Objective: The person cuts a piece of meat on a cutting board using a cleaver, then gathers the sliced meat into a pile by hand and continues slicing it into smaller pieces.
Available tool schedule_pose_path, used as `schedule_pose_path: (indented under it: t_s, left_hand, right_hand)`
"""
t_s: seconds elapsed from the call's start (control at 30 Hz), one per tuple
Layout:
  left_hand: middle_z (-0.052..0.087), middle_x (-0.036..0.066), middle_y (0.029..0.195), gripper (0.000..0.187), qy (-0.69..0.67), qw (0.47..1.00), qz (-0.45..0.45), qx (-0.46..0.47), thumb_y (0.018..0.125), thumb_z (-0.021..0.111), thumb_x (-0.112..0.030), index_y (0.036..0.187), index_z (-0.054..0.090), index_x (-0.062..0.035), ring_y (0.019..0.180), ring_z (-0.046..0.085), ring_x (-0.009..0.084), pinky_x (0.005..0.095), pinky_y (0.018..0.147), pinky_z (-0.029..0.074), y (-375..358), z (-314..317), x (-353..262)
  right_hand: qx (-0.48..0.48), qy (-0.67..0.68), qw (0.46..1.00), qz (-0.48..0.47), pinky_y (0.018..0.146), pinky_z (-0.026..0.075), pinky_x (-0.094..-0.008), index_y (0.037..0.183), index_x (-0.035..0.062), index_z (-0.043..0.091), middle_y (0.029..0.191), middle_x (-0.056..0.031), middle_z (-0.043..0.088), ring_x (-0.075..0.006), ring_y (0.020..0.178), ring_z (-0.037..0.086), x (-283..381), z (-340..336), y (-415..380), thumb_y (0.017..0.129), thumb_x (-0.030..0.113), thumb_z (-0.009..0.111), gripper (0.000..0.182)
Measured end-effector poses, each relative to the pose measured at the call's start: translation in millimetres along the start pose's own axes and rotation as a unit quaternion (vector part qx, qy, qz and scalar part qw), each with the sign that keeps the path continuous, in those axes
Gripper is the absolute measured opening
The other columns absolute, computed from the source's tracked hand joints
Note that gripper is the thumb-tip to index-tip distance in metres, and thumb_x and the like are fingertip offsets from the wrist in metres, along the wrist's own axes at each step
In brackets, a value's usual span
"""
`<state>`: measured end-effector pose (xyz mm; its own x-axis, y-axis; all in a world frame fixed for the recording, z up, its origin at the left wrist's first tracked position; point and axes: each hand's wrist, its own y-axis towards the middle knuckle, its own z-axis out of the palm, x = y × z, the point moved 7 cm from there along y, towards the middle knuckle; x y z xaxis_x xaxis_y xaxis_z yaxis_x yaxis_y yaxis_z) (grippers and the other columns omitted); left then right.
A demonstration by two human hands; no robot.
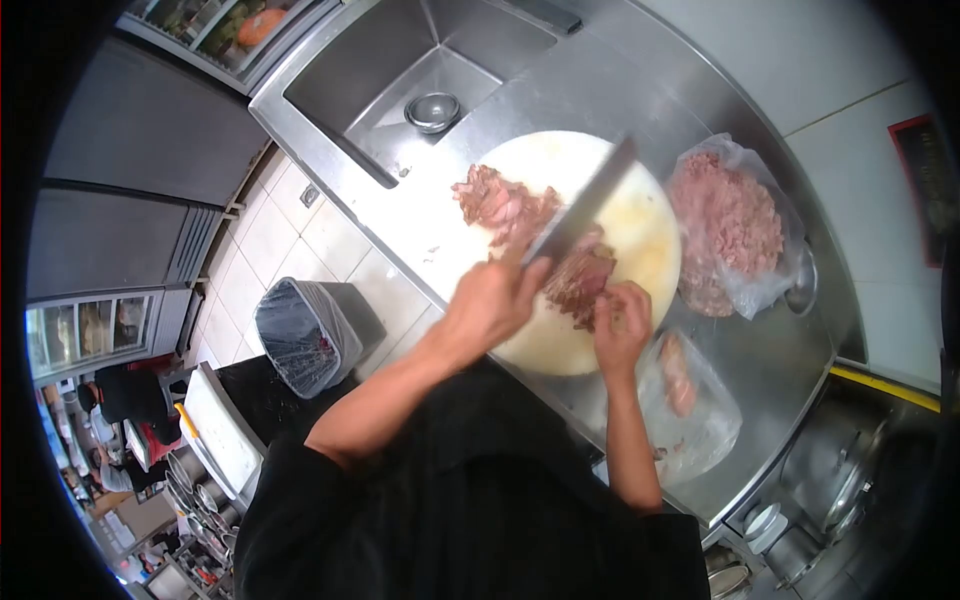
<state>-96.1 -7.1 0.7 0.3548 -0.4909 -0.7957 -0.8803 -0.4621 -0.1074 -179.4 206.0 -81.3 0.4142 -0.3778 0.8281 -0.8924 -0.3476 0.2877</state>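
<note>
My left hand point(490, 308) is closed around the handle of a broad-bladed kitchen knife point(585, 205). The blade, blurred by motion, slants over the round white cutting board point(640, 255). Under and beside its edge lies a chunk of meat point(580, 280), dark red-brown and partly sliced. My right hand point(622, 325) pinches the near side of that chunk with bent fingertips, apart from the blade. Beyond the knife sits a loose heap of cut meat point(500, 203) on the board's left part.
A bag of minced meat point(735, 215) and a clear bag with a pale meat piece point(678, 375) flank the board on the right. A sink point(400, 60) holds a metal bowl point(432, 112). Below the counter's left edge stands a lined bin point(310, 340). People point(130, 395) are in the background.
</note>
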Motion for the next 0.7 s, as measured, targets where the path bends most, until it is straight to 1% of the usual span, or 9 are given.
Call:
schedule_pose_path:
  t_s: [0.1, 0.13, 0.17, 0.23, 0.27, 0.4, 0.5, 0.53, 0.7]
  left_hand:
    - [0.055, 0.019, 0.057, 0.04, 0.014, 0.997, -0.07, -0.036, 0.105, 0.057, -0.032, 0.097, 0.065, 0.0057, 0.05, 0.047, 0.0277, 0.0443, 0.054, 0.042, -14.3, -53.4, 26.3]
    - [0.055, 0.02, 0.058, 0.041, 0.027, 0.994, -0.091, -0.06, 0.106, 0.057, -0.033, 0.094, 0.064, 0.0064, 0.05, 0.047, 0.0277, 0.0445, 0.054, 0.041, -19.3, -67.7, 37.5]
    - [0.055, 0.02, 0.058, 0.044, 0.04, 0.99, -0.112, -0.083, 0.106, 0.057, -0.034, 0.091, 0.063, 0.0071, 0.05, 0.046, 0.0276, 0.0448, 0.054, 0.041, -24.3, -79.9, 49.4]
    - [0.061, 0.027, 0.066, 0.038, 0.111, 0.98, -0.138, -0.09, 0.104, 0.056, -0.031, 0.094, 0.064, 0.0054, 0.064, 0.059, 0.0427, 0.0529, 0.062, 0.046, -33.5, -96.5, 73.0]
    - [0.064, 0.031, 0.07, 0.036, 0.145, 0.973, -0.151, -0.095, 0.103, 0.056, -0.029, 0.095, 0.065, 0.0045, 0.071, 0.065, 0.0503, 0.0569, 0.065, 0.048, -35.4, -102.2, 83.6]
    - [0.063, 0.031, 0.067, 0.032, 0.199, 0.969, -0.093, -0.11, 0.102, 0.057, -0.026, 0.09, 0.062, 0.0034, 0.067, 0.063, 0.0512, 0.0597, 0.065, 0.05, -33.0, -102.4, 108.4]
    - [0.063, 0.028, 0.064, 0.029, 0.241, 0.966, -0.044, -0.083, 0.102, 0.057, -0.025, 0.09, 0.061, 0.0019, 0.064, 0.064, 0.0489, 0.0582, 0.062, 0.05, -24.0, -91.5, 112.2]
    - [0.062, 0.025, 0.06, 0.027, 0.25, 0.965, -0.007, -0.077, 0.102, 0.058, -0.024, 0.09, 0.059, 0.0004, 0.057, 0.063, 0.0461, 0.0558, 0.056, 0.05, -21.8, -88.0, 111.7]
    - [0.059, 0.023, 0.056, 0.028, 0.252, 0.966, 0.026, -0.056, 0.102, 0.059, -0.027, 0.089, 0.058, -0.0018, 0.055, 0.062, 0.0458, 0.0562, 0.052, 0.048, -18.2, -80.2, 116.3]
  right_hand:
    - [-0.043, -0.065, 0.995, -0.054, 0.098, 0.05, -0.0435, 0.116, 0.0006, 0.066, 0.119, -0.0176, 0.063, -0.0348, 0.115, 0.059, 16.8, 0.0, 13.3, 0.087, 0.011, 0.074, 0.031]
    - [-0.017, -0.052, 0.998, -0.029, 0.109, 0.04, -0.0488, 0.124, -0.0003, 0.062, 0.128, -0.0207, 0.059, -0.0389, 0.126, 0.051, 13.6, 7.4, 18.9, 0.087, 0.019, 0.076, 0.044]
    - [-0.007, -0.073, 0.996, -0.052, 0.11, 0.038, -0.0502, 0.127, 0.0, 0.06, 0.131, -0.0213, 0.058, -0.0397, 0.127, 0.05, 18.5, 14.7, 25.6, 0.087, 0.022, 0.076, 0.048]
    - [0.014, -0.114, 0.988, -0.098, 0.113, 0.035, -0.0531, 0.131, 0.0005, 0.058, 0.137, -0.0224, 0.055, -0.0413, 0.131, 0.047, 28.6, 31.7, 41.3, 0.086, 0.028, 0.078, 0.056]
    - [0.055, -0.122, 0.986, -0.095, 0.116, 0.029, -0.0566, 0.14, 0.0008, 0.052, 0.146, -0.0243, 0.047, -0.0446, 0.138, 0.039, 21.9, 44.9, 46.9, 0.084, 0.039, 0.079, 0.073]
    - [0.142, -0.187, 0.97, -0.065, 0.119, 0.024, -0.0578, 0.15, 0.0052, 0.044, 0.155, -0.0244, 0.038, -0.0466, 0.146, 0.028, 32.2, 79.4, 66.1, 0.08, 0.054, 0.079, 0.092]
    - [0.155, -0.245, 0.955, -0.06, 0.118, 0.026, -0.0582, 0.15, 0.0071, 0.045, 0.154, -0.0246, 0.04, -0.0458, 0.144, 0.031, 41.6, 97.2, 70.6, 0.076, 0.06, 0.078, 0.097]
    - [0.172, -0.257, 0.95, -0.053, 0.116, 0.027, -0.0578, 0.15, 0.0072, 0.046, 0.153, -0.0245, 0.041, -0.0451, 0.143, 0.033, 46.3, 101.3, 70.7, 0.075, 0.061, 0.078, 0.098]
    - [0.193, -0.311, 0.93, -0.039, 0.111, 0.032, -0.0563, 0.148, 0.0072, 0.048, 0.149, -0.0234, 0.045, -0.0418, 0.137, 0.04, 52.2, 108.4, 65.7, 0.072, 0.065, 0.078, 0.1]
